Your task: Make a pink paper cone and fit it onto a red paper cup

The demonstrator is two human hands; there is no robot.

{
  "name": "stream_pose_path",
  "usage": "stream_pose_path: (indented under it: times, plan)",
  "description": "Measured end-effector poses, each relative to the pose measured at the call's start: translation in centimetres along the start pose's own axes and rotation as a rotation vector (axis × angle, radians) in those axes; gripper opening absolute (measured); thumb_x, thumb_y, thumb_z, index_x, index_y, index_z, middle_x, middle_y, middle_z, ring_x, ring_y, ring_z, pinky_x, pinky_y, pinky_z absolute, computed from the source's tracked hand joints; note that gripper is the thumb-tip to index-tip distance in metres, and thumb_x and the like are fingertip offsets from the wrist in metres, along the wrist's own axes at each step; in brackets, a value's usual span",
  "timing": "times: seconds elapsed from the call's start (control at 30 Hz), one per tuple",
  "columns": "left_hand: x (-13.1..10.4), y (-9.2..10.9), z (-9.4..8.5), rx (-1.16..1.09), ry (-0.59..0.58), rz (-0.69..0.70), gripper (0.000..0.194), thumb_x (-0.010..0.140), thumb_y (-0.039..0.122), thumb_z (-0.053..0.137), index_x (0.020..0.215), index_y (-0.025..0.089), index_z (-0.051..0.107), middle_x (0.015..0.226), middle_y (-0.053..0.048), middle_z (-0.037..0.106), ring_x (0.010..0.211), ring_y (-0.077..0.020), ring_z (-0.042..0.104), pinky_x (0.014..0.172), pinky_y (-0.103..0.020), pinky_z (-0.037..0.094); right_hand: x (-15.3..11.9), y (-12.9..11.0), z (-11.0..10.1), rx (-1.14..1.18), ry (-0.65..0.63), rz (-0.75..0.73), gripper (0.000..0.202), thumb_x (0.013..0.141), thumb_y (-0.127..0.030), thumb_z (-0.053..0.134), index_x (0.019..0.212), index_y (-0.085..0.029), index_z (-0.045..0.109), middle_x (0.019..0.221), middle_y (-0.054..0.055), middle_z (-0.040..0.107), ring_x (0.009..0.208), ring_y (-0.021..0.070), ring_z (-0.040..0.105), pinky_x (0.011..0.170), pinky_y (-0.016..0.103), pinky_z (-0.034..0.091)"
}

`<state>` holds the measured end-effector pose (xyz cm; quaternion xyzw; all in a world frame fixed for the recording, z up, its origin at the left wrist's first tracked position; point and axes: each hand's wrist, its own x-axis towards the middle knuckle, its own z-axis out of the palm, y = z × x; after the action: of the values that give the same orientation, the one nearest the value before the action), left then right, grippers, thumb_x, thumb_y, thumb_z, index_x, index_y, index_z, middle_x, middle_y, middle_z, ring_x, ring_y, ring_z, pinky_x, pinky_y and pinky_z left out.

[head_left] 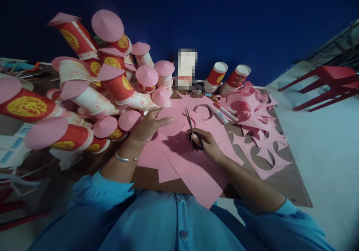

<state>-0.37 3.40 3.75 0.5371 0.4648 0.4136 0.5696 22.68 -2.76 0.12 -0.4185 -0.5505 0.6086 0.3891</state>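
Note:
My left hand (153,123) grips a pink paper disc (171,122) by its left side, thumb on top. In my right hand (206,144) is a pair of scissors (190,121) with dark handles, its blades pointing up and away from me. The blades stand just right of the disc; whether they touch it I cannot tell. Beneath both hands lie overlapping sheets of pink paper (196,180). A roll of tape (204,111) rests on the paper beyond the scissors.
Paper cups with pink cone tops (116,83) crowd the left side. Pink paper offcuts (263,142) cover the table's right part. Pens (224,111) and two stacks of cups (215,77) stand toward the back. A red stool (331,81) is on the floor at right.

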Motion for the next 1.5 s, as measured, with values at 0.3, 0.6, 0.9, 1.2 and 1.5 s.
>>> stream_pose_path:
  times: [0.3, 0.6, 0.9, 1.2, 1.5]
  plan:
    - [-0.1, 0.0, 0.5, -0.07, 0.036, -0.015, 0.036, 0.069, 0.042, 0.088, 0.093, 0.017, 0.078, 0.091, -0.004, 0.079, 0.087, -0.0219, 0.07, 0.086, -0.036, 0.057, -0.1, -0.1, 0.1, -0.042, -0.04, -0.049, 0.054, 0.091, -0.073, 0.063, 0.097, -0.019, 0.063, 0.071, -0.002, 0.058, 0.057, 0.0115, 0.052, 0.055, 0.025, 0.045]
    - [-0.1, 0.1, 1.0, 0.039, 0.092, 0.058, 0.036, 0.075, 0.041, 0.084, 0.1, 0.016, 0.077, 0.104, -0.006, 0.079, 0.107, -0.0263, 0.068, 0.101, -0.041, 0.053, -0.2, 0.6, 0.3, -0.257, -0.006, -0.21, 0.048, 0.095, -0.069, 0.062, 0.1, -0.021, 0.066, 0.089, 0.005, 0.064, 0.07, 0.0155, 0.058, 0.061, 0.028, 0.05]
    - [-0.3, -0.3, 1.3, 0.02, 0.055, 0.044, 0.037, 0.076, 0.041, 0.083, 0.103, 0.017, 0.075, 0.106, -0.005, 0.077, 0.104, -0.0251, 0.068, 0.098, -0.039, 0.053, -0.2, 0.7, 0.3, -0.29, 0.016, -0.223, 0.049, 0.097, -0.069, 0.058, 0.101, -0.021, 0.067, 0.089, 0.005, 0.064, 0.072, 0.0162, 0.059, 0.061, 0.027, 0.048]
    - [-0.4, -0.5, 1.1, 0.088, 0.036, 0.029, 0.034, 0.076, 0.042, 0.084, 0.097, 0.017, 0.075, 0.099, -0.004, 0.076, 0.095, -0.022, 0.067, 0.092, -0.036, 0.053, -0.2, 0.3, 0.6, -0.163, 0.046, -0.139, 0.05, 0.093, -0.07, 0.063, 0.097, -0.021, 0.064, 0.081, 0.001, 0.061, 0.059, 0.0118, 0.055, 0.055, 0.026, 0.048]
    - [-0.6, -0.6, 1.7, 0.229, -0.296, 0.033, 0.032, 0.079, 0.042, 0.081, 0.101, 0.017, 0.079, 0.103, -0.007, 0.081, 0.097, -0.0251, 0.071, 0.09, -0.037, 0.056, 0.2, 0.7, 0.3, 0.107, 0.139, 0.034, 0.048, 0.077, -0.06, 0.085, 0.091, -0.02, 0.062, 0.064, -0.004, 0.061, 0.054, 0.0115, 0.057, 0.051, 0.023, 0.047]
